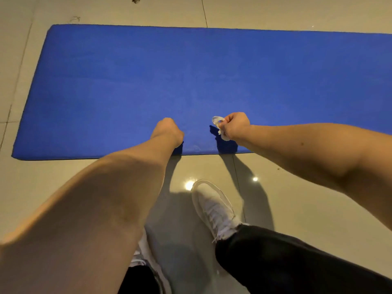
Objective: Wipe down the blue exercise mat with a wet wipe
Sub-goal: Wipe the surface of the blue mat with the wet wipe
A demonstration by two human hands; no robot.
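Note:
The blue exercise mat [191,77] lies flat on the tiled floor, its left end in view and its right end running out of frame. My right hand [235,126] hovers over the mat's near edge and grips a crumpled white wet wipe [218,124], which sticks out to the left of the fist. My left hand [167,129] is a little to the left, also over the near edge, with its fingers curled downward. From behind I cannot see whether it holds anything.
Glossy beige floor tiles [297,198] surround the mat. My legs in dark trousers and a white shoe [212,206] stand just in front of the mat's near edge. A small dark mark [135,0] sits on the floor beyond the mat.

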